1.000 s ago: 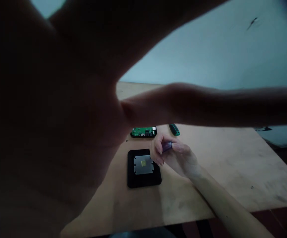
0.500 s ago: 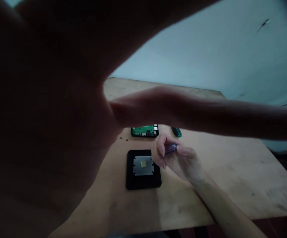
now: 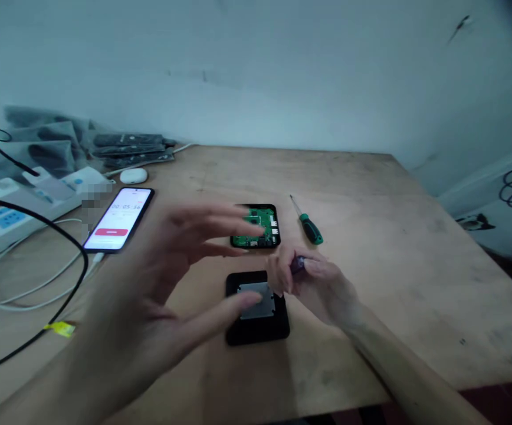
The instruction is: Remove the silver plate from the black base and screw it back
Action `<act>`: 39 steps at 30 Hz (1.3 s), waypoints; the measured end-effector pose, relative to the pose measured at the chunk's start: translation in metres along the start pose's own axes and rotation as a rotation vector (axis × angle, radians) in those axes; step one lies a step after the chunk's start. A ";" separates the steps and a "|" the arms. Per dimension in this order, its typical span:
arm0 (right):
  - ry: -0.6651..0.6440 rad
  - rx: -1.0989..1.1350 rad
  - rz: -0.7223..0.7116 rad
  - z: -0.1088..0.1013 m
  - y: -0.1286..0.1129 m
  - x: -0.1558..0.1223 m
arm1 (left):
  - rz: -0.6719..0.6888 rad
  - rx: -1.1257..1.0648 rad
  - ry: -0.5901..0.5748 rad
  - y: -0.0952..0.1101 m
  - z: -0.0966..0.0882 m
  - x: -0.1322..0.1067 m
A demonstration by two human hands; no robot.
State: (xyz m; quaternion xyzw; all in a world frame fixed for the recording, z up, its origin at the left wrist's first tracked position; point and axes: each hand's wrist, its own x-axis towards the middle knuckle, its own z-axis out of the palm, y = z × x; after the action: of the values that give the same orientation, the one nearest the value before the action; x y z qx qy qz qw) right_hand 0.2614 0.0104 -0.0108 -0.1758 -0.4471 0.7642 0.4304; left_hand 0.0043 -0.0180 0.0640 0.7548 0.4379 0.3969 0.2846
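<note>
My left hand (image 3: 167, 283) hangs close to the camera, blurred, its fingers spread and nothing in them. Below and behind its thumb lies a black square cover (image 3: 256, 335) with a silver metal plate (image 3: 258, 310) on it. My right hand (image 3: 322, 283) is curled at the cover's upper right, gripping a small dark purple object (image 3: 299, 264); most of it is hidden by the fingers, so its kind cannot be made out. Farther back, a green circuit board (image 3: 262, 221) sits in a black case, partly behind my left fingers.
A green-and-black screwdriver (image 3: 311, 229) lies right of the circuit board. At left are a phone (image 3: 118, 219) showing a timer, a white earbud case (image 3: 134, 176), a power strip (image 3: 12, 219), cables and bagged items (image 3: 127, 147). A wall stands behind the table.
My left hand has dropped away from right before the camera, uncovering the table's left side. My right hand stays nearly in place, still gripping the purple object.
</note>
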 end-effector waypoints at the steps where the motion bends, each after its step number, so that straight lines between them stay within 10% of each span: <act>1: -0.006 -0.031 -0.004 0.000 0.000 0.001 | -0.004 -0.016 -0.019 -0.008 0.009 0.000; 9: -0.042 -0.124 -0.066 0.002 0.005 0.006 | -0.084 0.040 -0.102 -0.080 0.045 -0.017; 39: 0.023 -0.109 0.061 0.013 0.010 0.016 | 0.246 0.132 -0.159 -0.103 0.060 -0.030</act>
State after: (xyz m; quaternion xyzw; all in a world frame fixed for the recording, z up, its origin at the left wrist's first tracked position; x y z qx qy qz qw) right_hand 0.2385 0.0146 -0.0108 -0.2214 -0.4775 0.7493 0.4019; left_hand 0.0016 -0.0028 -0.0576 0.8489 0.3433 0.3380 0.2173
